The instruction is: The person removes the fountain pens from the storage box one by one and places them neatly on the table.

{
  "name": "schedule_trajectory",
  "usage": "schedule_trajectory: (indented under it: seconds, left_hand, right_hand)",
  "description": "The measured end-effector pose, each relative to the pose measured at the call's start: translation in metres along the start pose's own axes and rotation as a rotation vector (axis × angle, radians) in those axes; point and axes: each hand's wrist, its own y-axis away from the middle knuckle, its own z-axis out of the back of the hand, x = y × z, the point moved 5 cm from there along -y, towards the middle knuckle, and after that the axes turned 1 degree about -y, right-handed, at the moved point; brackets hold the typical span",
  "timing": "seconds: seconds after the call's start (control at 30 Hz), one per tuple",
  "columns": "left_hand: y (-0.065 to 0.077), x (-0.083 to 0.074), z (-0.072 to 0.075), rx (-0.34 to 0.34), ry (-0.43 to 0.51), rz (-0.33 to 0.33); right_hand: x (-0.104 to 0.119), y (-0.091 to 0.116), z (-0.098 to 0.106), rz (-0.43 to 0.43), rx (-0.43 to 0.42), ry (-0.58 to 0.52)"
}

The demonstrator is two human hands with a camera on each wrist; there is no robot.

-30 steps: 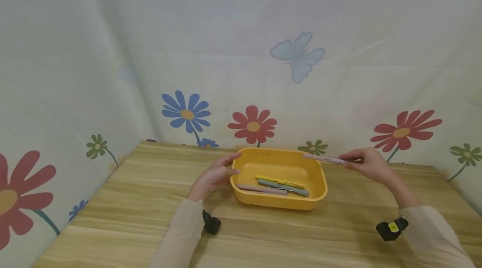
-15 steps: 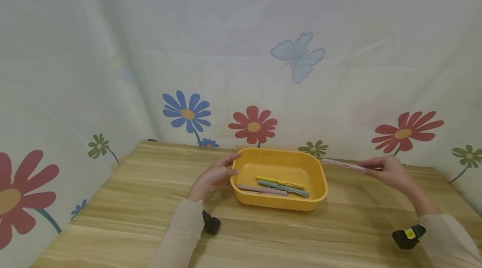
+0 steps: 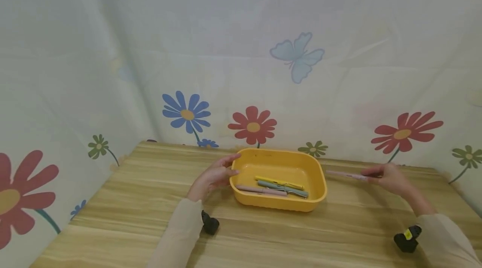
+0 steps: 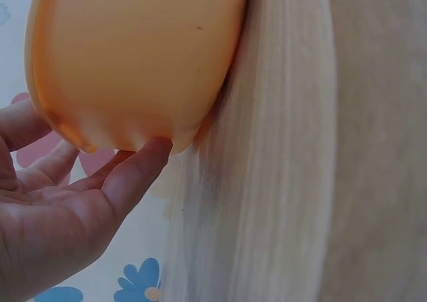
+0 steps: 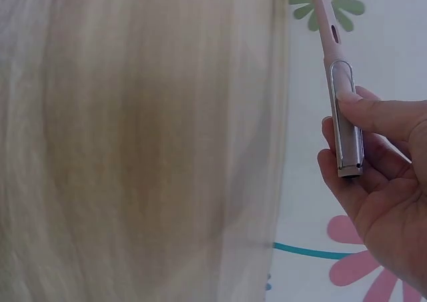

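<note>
My left hand (image 3: 211, 179) grips the left end of a yellow plastic basket (image 3: 279, 205). In the left wrist view, fingers (image 4: 143, 169) rest against its outer wall, one up at the rim. Inside the basket lie a yellow pen (image 3: 276, 181), a grey-green pen (image 3: 282, 187) and a dusty pink pen (image 3: 260, 191). To the basket's right, my right hand (image 3: 389, 180) pinches a pale pink pen (image 5: 331, 45) by its clip end, thumb over the wire clip. That pen points left toward the basket's right end, low over the table's back part.
The basket stands on a wood-grain table (image 3: 158, 205). Behind the table hangs a pale cloth backdrop (image 3: 226, 50) printed with flowers and a butterfly. Black wrist cameras (image 3: 210, 223) sit on both sleeves.
My right hand has carried the pale pink pen rightward, away from the basket's back right rim, then lowered it toward the table. The left hand and basket stay practically in place.
</note>
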Motion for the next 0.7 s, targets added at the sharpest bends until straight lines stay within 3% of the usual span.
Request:
schedule_trajectory:
  seconds: [0.37,0.7]
  left_hand:
    - [-0.003,0.003,-0.001,-0.025,0.002,0.057]
    - [-0.006,0.004,0.000,-0.029,0.008,0.046]
  right_hand:
    - [-0.015,-0.007,-0.009,0.002,0.037,-0.002]
    - [-0.018,-0.016,-0.017,0.021,0.117,0.027]
